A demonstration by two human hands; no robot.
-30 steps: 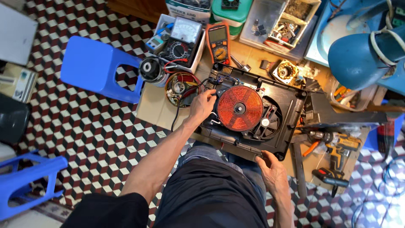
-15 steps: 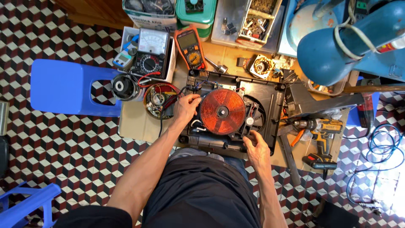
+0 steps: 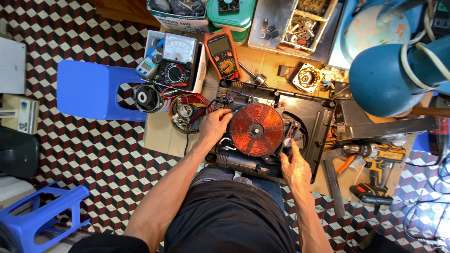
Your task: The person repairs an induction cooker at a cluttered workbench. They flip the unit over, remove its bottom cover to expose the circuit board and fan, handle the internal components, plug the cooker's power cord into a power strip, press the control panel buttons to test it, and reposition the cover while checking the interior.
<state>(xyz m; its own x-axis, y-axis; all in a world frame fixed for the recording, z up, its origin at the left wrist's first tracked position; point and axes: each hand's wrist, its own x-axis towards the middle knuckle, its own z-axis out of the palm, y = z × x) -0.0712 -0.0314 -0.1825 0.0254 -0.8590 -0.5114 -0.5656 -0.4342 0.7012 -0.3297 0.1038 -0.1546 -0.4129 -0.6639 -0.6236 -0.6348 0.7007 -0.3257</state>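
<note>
We rest our left hand (image 3: 214, 125) on the left side of the opened black cooker base (image 3: 314, 117), fingers curled beside its copper coil (image 3: 257, 130), which sits mid-surface toward the near edge. Our right hand (image 3: 295, 166) touches the coil's right rim, fingers pressed together. A yellow drill (image 3: 375, 154) lies near the right edge.
</note>
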